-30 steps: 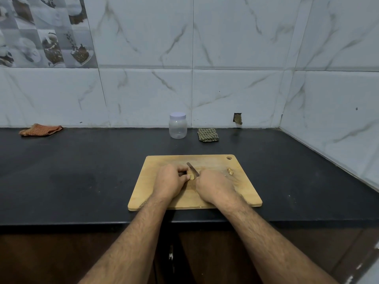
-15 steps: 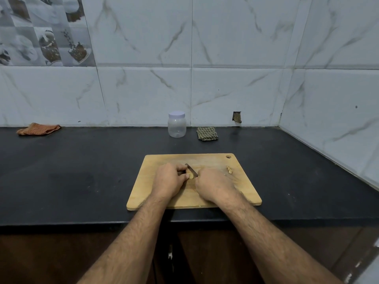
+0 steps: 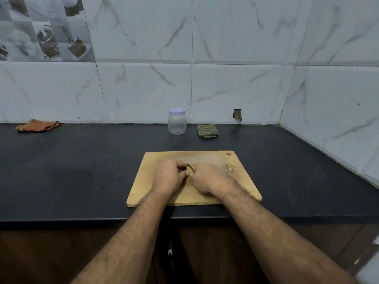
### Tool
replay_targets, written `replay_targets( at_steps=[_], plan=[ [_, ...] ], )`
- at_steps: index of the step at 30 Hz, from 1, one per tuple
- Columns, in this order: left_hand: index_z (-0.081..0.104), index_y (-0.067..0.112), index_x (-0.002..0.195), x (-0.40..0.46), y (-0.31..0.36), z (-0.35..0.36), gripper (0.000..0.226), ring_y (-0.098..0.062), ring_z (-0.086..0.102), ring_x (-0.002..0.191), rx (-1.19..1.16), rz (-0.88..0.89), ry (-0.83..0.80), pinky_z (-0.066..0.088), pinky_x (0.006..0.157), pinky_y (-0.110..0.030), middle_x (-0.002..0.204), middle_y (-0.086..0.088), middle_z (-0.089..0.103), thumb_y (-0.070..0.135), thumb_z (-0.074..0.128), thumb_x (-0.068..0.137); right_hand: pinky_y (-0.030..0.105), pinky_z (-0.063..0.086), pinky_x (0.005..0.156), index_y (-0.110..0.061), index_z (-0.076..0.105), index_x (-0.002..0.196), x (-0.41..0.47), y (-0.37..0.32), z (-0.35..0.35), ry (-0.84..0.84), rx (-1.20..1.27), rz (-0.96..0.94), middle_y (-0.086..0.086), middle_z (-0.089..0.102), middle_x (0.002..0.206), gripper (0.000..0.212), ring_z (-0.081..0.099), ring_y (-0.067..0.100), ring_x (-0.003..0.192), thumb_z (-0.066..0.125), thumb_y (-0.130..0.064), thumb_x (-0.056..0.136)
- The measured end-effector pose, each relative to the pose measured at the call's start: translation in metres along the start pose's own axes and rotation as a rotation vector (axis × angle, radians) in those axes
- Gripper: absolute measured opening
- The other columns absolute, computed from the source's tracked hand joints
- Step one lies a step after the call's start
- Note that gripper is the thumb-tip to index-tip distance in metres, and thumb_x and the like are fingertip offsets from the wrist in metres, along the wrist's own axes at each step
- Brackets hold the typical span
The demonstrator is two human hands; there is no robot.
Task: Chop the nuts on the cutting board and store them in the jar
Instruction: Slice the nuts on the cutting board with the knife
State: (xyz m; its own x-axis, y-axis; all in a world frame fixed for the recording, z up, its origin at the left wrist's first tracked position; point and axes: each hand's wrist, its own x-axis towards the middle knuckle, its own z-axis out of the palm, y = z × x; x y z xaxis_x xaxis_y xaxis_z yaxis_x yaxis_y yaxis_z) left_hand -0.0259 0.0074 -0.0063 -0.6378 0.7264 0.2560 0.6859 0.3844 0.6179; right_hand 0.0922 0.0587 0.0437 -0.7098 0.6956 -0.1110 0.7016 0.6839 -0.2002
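At frame centre, on the pale wooden cutting board [image 3: 155,193], a beige nut [image 3: 190,174] is pinched by the left hand [image 3: 169,177]; a small dark-bladed knife [image 3: 190,167] is gripped by the right hand [image 3: 207,179].

left hand [image 3: 171,176] pinches nut [image 3: 190,174] | right hand [image 3: 207,179] holds knife [image 3: 189,167] | cutting board [image 3: 242,187] | jar [image 3: 177,124] lidded

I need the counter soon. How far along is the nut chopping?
Early. A few nut pieces lie near the cutting board's right edge. In hand: the left hand steadies a nut while the right hand works the knife. Left: the jar by the wall looks empty, its lid on.
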Motion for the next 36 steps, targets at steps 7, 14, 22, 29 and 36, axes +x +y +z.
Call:
replay_targets(
  at_steps=[7, 14, 22, 29, 36],
  plan=[
    [0.071, 0.021, 0.12, -0.004, 0.003, -0.002, 0.032, -0.01, 0.063, 0.108, -0.004, -0.014, 0.019, 0.045, 0.092, -0.021, 0.116, 0.006, 0.071, 0.025, 0.072, 0.089, 0.036, 0.052, 0.076, -0.014, 0.06, 0.121, -0.038, 0.013, 0.002, 0.003, -0.037, 0.028, 0.006, 0.063, 0.105, 0.031, 0.059, 0.024, 0.09, 0.046, -0.01, 0.094],
    [0.071, 0.018, 0.119, -0.007, 0.006, -0.002, 0.031, -0.013, 0.063, 0.106, -0.043, -0.031, 0.038, 0.041, 0.083, -0.018, 0.113, 0.0, 0.072, 0.022, 0.072, 0.089, 0.033, 0.05, 0.074, -0.013, 0.064, 0.112, -0.046, 0.018, 0.008, 0.052, -0.045, 0.049, 0.004, 0.059, 0.095, 0.024, 0.057, 0.022, 0.086, 0.045, -0.014, 0.098],
    [0.076, 0.021, 0.106, -0.008, 0.007, -0.003, 0.018, -0.018, 0.064, 0.095, 0.02, -0.002, -0.008, 0.049, 0.078, -0.03, 0.097, 0.0, 0.074, 0.024, 0.068, 0.091, 0.031, 0.04, 0.065, -0.015, 0.064, 0.111, -0.021, 0.006, 0.008, 0.12, 0.04, 0.048, 0.002, 0.059, 0.094, 0.025, 0.054, 0.02, 0.083, 0.043, -0.02, 0.1],
    [0.077, 0.024, 0.094, -0.006, 0.005, -0.002, 0.011, -0.016, 0.063, 0.085, 0.005, 0.008, -0.022, 0.051, 0.076, -0.032, 0.084, 0.004, 0.073, 0.025, 0.067, 0.091, 0.031, 0.042, 0.065, -0.013, 0.063, 0.116, -0.016, 0.002, 0.007, 0.068, 0.039, 0.069, 0.005, 0.065, 0.107, 0.027, 0.055, 0.021, 0.084, 0.043, -0.014, 0.098],
    [0.074, 0.024, 0.08, -0.005, 0.004, -0.001, 0.013, -0.013, 0.057, 0.074, -0.002, 0.013, -0.022, 0.04, 0.061, -0.027, 0.07, 0.008, 0.065, 0.024, 0.067, 0.091, 0.032, 0.043, 0.068, -0.011, 0.061, 0.12, -0.014, -0.002, 0.002, 0.021, -0.013, 0.057, 0.007, 0.065, 0.113, 0.028, 0.06, 0.023, 0.094, 0.043, -0.011, 0.098]
  ],
)
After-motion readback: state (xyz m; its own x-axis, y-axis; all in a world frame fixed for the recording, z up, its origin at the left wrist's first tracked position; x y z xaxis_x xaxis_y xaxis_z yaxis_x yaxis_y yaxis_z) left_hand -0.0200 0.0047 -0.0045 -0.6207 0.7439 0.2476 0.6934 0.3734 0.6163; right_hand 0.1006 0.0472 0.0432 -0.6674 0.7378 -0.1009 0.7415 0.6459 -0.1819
